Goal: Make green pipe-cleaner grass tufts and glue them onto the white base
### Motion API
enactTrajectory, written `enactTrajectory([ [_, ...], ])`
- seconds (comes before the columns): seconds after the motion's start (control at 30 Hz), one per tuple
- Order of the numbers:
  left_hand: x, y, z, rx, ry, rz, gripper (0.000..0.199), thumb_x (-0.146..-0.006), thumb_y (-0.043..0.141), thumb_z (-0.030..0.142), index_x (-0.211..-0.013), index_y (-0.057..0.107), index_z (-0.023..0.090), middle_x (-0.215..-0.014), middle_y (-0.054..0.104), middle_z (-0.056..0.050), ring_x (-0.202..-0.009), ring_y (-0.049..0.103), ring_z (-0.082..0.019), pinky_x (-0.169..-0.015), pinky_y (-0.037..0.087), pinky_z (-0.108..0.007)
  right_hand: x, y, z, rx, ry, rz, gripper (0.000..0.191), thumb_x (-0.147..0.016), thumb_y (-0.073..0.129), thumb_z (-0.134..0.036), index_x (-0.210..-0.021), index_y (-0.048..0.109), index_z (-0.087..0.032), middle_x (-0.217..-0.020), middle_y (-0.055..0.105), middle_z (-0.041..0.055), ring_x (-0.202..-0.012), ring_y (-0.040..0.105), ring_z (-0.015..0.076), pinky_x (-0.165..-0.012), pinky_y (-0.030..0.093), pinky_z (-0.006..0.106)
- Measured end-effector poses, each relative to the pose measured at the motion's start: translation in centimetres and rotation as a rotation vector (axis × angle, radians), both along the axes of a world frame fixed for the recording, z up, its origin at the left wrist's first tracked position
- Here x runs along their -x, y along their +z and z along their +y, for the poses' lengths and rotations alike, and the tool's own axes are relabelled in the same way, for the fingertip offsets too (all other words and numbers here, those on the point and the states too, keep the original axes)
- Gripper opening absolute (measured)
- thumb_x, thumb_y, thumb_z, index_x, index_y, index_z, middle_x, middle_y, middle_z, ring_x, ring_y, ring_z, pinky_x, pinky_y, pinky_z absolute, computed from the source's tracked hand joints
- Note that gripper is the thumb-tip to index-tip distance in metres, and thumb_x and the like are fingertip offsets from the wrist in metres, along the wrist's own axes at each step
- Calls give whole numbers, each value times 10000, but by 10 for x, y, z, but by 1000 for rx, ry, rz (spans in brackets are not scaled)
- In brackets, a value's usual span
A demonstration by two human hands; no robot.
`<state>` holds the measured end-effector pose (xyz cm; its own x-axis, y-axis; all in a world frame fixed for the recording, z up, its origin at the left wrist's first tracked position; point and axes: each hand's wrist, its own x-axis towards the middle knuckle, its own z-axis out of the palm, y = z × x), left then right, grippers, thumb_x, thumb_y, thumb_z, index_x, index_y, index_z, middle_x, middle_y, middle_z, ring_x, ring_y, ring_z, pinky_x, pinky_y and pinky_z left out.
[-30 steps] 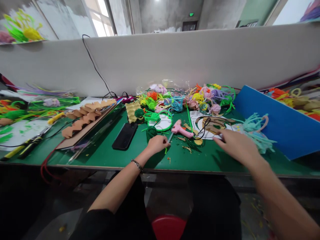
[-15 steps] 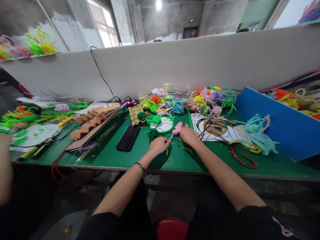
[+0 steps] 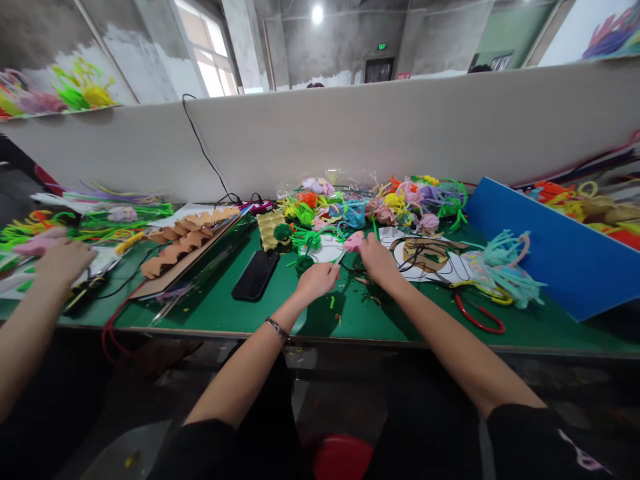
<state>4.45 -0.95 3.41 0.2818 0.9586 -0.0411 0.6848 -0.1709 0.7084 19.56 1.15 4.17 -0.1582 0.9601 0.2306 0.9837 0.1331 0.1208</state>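
Observation:
My left hand (image 3: 319, 280) is closed on a thin pale strip (image 3: 341, 257) that slants up to a small pink fuzzy piece (image 3: 354, 241). The far end of the strip meets the pink piece; whether it is fixed there is too small to tell. Closed fingers of my right hand (image 3: 376, 259) grip the pink piece from its right side. A green stem (image 3: 375, 223) rises just behind that hand. Left of the pink piece lie a white disc (image 3: 327, 249) with green fuzzy edging and a dark green ball of yarn (image 3: 303, 265).
A black phone (image 3: 255, 275) lies left of my hands. Brown carton strips (image 3: 175, 248) stand farther left, near a co-worker's hand (image 3: 65, 263). Colourful fuzzy stems (image 3: 350, 212) are heaped at the back. Red-handled scissors (image 3: 480, 313) and a blue board (image 3: 525, 250) are at right.
The co-worker's hand has reached in over the left side of the table with something pink. My hands keep their hold on the strip and pink piece, the left slightly lower.

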Motion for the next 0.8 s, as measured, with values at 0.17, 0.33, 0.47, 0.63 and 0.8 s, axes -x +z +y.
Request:
enactTrajectory([
  [0.17,0,16,-8,68,10,-209,307,-825,343,166,-538,452,170,-453,392,35,-449,371,-108,-497,277,-221,2,7,-6,-173,105,-56,341,-823,249,-47,-1025,524,-57,-968,544,173,-804,519,200,-633,373,277],
  [0.33,-7,21,-30,215,-83,-494,286,-882,220,203,-676,416,177,-410,212,95,-352,177,-74,-399,198,-176,-3,20,-17,-326,168,-79,364,-865,225,-103,-1098,502,-71,-982,548,163,-756,487,196,-632,337,294],
  [0.47,-15,23,-50,425,-187,-1127,277,-902,249,214,-684,413,168,-384,181,106,-325,103,-53,-371,165,-149,-6,32,-28,-428,173,-48,407,-887,172,-133,-1136,491,-90,-1025,536,151,-729,485,173,-640,338,280],
  [0.63,-20,29,-70,621,-243,-1561,364,-925,190,183,-646,423,157,-377,149,99,-306,67,-49,-377,215,-142,-3,39,-42,-343,201,31,421,-893,176,-171,-1205,450,-96,-1070,502,159,-866,498,195,-754,373,295],
  [0.8,-14,29,-74,623,-209,-1589,351,-924,240,185,-659,466,143,-383,146,103,-295,96,-37,-380,217,-133,-2,41,-46,-370,238,110,433,-894,190,-194,-1236,435,-89,-1089,486,175,-917,491,215,-801,387,335],
])
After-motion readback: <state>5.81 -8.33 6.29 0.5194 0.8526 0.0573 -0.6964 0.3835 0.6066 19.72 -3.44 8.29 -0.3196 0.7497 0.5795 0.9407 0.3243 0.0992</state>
